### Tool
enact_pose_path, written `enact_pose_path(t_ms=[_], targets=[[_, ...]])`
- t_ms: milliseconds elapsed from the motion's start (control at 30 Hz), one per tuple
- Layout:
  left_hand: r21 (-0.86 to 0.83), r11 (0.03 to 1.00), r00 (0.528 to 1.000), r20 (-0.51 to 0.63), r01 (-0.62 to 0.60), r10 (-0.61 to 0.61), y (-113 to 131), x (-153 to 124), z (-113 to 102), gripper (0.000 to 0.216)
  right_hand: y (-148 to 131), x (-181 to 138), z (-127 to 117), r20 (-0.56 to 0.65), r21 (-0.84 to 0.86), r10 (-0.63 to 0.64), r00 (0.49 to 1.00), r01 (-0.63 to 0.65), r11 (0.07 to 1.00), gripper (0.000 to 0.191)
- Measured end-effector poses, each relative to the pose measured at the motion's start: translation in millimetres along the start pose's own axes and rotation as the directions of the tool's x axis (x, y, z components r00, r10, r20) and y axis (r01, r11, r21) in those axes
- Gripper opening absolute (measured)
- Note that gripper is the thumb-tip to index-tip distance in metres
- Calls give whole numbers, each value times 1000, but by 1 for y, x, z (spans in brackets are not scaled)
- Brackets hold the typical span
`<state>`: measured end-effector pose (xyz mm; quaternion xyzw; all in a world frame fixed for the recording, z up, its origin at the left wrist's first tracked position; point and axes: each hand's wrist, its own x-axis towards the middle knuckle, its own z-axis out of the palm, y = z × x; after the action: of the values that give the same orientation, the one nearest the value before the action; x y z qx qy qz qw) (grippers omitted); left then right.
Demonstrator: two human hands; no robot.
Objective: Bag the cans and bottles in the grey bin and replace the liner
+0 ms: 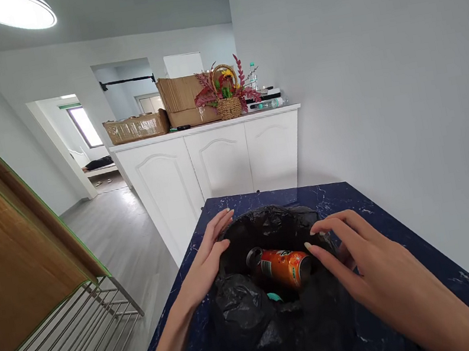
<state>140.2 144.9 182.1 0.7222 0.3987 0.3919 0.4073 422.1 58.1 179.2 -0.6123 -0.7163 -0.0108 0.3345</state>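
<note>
A black plastic bag (pixel 280 317) lies open on a dark blue marbled table (pixel 355 197). Inside it an orange drink can (pixel 283 265) lies on its side, with a small teal thing (pixel 275 297) just below it. My left hand (pixel 210 258) rests on the bag's left rim, fingers stretched out and together. My right hand (pixel 361 259) hovers over the bag's right rim, fingers spread and slightly curled, fingertips close to the can's right end. Neither hand holds anything.
A white cabinet (pixel 218 163) stands beyond the table, carrying cardboard boxes (pixel 179 101), a flower basket (pixel 226 94) and bottles. A white wall runs along the right. At the left stand a bamboo-covered panel (pixel 6 237) and a metal rack (pixel 65 347). Grey floor leads to a doorway.
</note>
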Motion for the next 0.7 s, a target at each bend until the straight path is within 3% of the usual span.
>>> enact_pose_path(t_ms=[133, 267, 367, 533, 700], targets=[[36, 995, 995, -40, 88, -87, 5, -10, 3, 55, 14, 6, 5, -2, -68, 91, 996, -91, 994, 52], [56, 992, 985, -141, 112, -103, 8, -25, 9, 54, 23, 13, 7, 134, -8, 73, 988, -73, 997, 47], [57, 993, 972, -219, 100, -85, 9, -34, 12, 54, 22, 19, 8, 229, 83, 120, 966, -142, 986, 51], [65, 991, 976, -195, 113, -98, 11, -31, 3, 48, 16, 23, 9, 223, 192, 138, 965, -183, 964, 52], [-24, 972, 944, -235, 234, -232, 5, -29, -14, 47, 13, 21, 7, 218, 216, 137, 966, -185, 959, 52]])
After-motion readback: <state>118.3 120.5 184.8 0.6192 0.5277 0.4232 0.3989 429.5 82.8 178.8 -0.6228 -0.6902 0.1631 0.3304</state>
